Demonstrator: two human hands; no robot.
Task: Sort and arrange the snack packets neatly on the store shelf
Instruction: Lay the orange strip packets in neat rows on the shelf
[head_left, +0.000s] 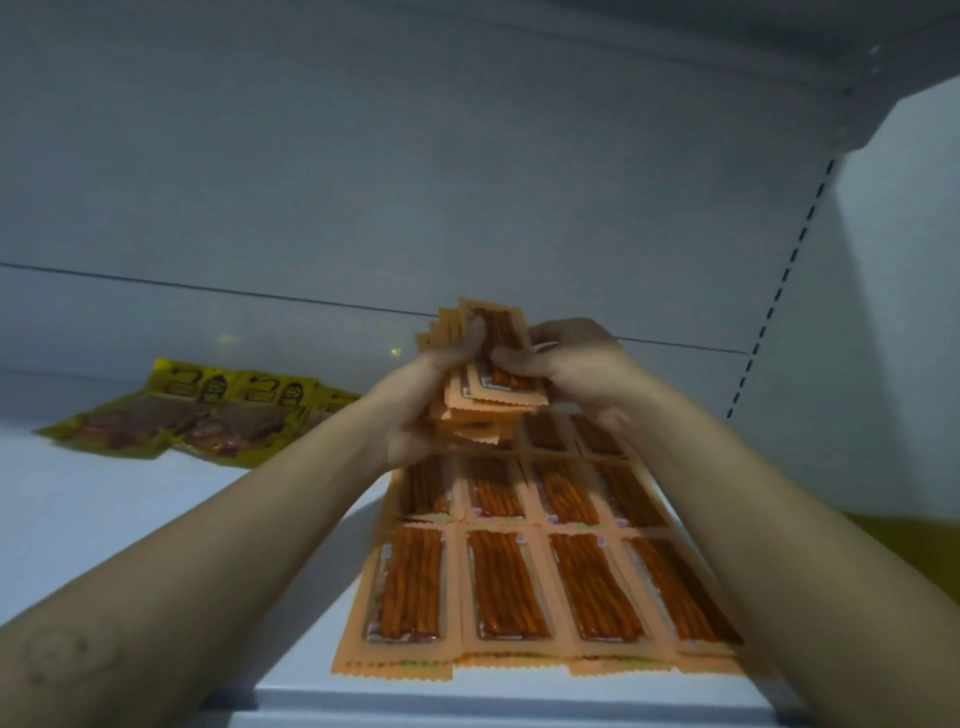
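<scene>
Head view: a person's left hand (415, 410) and right hand (576, 364) are gripping a fanned stack of orange snack packets (498, 387) between them, fingers and thumbs curling round its sides, above the white store shelf (130, 509). The left thumb is pressing on the top packet's left edge, while the right fingers are pinching its right edge. Just below the stack and nearer the camera, more orange packets (519, 582) of the same kind are lying flat on the shelf in rows of four across, edges touching or overlapping, each showing long reddish-brown sticks through a clear window. Far to the left, well apart from the orange rows, yellow snack packets (208, 410) are lying flat in a loose, overlapping row near the grey back panel (363, 182). A slotted upright (779, 280) is running up the panel's right side, and the underside of an upper shelf (727, 41) is showing at top right.
</scene>
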